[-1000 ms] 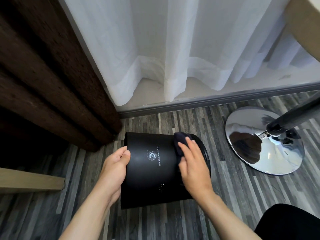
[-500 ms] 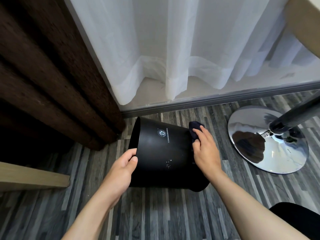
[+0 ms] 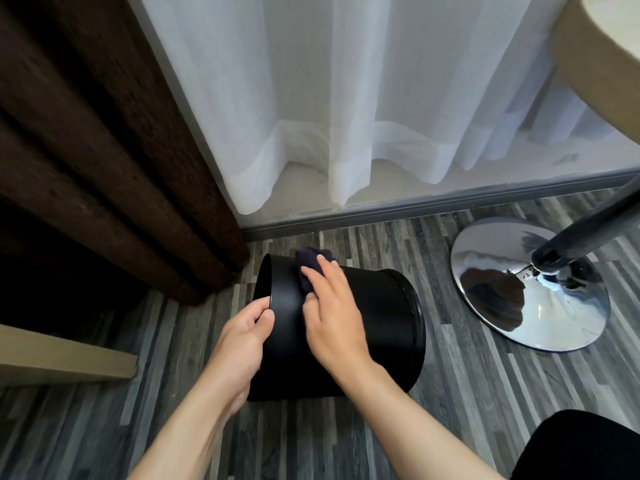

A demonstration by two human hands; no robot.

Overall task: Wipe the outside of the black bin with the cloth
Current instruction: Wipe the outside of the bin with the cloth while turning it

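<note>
The black bin (image 3: 363, 327) lies tipped on its side on the grey striped floor (image 3: 450, 393), its open mouth turned to my left toward the brown curtain (image 3: 104, 150) and its base ring facing right, toward the chrome stand base (image 3: 530, 285) that sits near but apart. I press the dark cloth (image 3: 310, 263) flat against the upper curve of the wall, close to the mouth end, with my right hand (image 3: 332, 317); the fingers lie spread over the cloth rather than clenched, pinning it to the plastic. My left hand (image 3: 242, 344) grips the rim at the mouth, thumb on the outside and fingers curled inside, steadying the bin so it cannot roll. I judge the wiping to be under way, not finished: the cloth covers only one band of the top surface, and the side resting on the floor and the base end look unreached. No dirt or streaks show on the glossy wall, so I cannot tell which parts are already clean.
</note>
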